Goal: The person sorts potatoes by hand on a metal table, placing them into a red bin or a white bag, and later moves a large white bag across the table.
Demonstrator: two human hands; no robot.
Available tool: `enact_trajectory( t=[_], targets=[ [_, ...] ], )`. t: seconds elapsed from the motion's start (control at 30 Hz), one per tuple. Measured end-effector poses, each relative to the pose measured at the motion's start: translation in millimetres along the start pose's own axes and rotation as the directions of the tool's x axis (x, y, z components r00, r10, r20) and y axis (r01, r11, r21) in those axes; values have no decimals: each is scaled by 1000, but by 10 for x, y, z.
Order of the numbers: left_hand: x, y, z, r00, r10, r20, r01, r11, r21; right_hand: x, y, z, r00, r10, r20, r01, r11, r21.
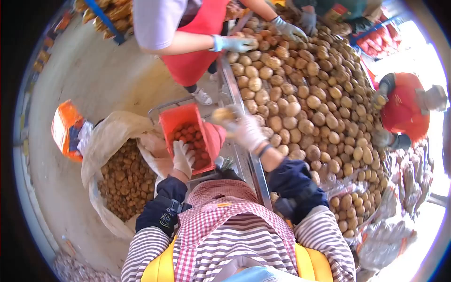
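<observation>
My left hand, in a white glove, lies with its fingers spread over the near left side of a red crate. Small reddish-brown potatoes fill that crate. Blurred by motion, my gloved right hand is between the crate and the heap, closed on a pale brown potato. To its right, a large heap of potatoes covers the sorting table. Left of the crate, a big whitish sack stands wide open, with many small potatoes inside.
Across the table's left edge, a co-worker in a red apron reaches gloved hands into the heap. A second person in red works at the right side, and another person's arm is at the top. An orange bag lies beyond the sack.
</observation>
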State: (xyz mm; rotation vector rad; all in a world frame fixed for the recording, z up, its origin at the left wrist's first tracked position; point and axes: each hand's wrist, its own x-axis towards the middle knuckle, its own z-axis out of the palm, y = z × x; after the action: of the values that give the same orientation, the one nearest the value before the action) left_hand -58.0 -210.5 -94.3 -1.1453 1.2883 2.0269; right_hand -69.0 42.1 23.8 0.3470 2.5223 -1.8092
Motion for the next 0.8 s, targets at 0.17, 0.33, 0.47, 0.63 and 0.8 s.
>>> enact_trajectory(
  t=[0.17, 0.33, 0.47, 0.63, 0.8],
  targets=[
    [306, 191, 277, 958, 259, 123, -278, 944, 178, -497, -89, -91, 900, -391, 194, 437, 803, -405],
    [-206, 122, 960, 413, 655, 633, -895, 163, 416, -1134, 302, -1194, 935, -322, -151, 94, 633, -768],
    [-724, -189, 1622, 3, 241, 971, -960, -270, 70, -1925, 559, -1785, 949, -28, -315, -256, 516, -817],
    [-1206, -982, 1995, -198, -343, 918, -920, -260, -295, -2285, 578, -1754, 956, 186, -225, -288, 475, -831],
    [-1138, -1251, 2479, -18, -448, 894, -893, -394, -215, -2162, 865, -1816, 982, -51, -182, -130, 514, -848]
  ],
)
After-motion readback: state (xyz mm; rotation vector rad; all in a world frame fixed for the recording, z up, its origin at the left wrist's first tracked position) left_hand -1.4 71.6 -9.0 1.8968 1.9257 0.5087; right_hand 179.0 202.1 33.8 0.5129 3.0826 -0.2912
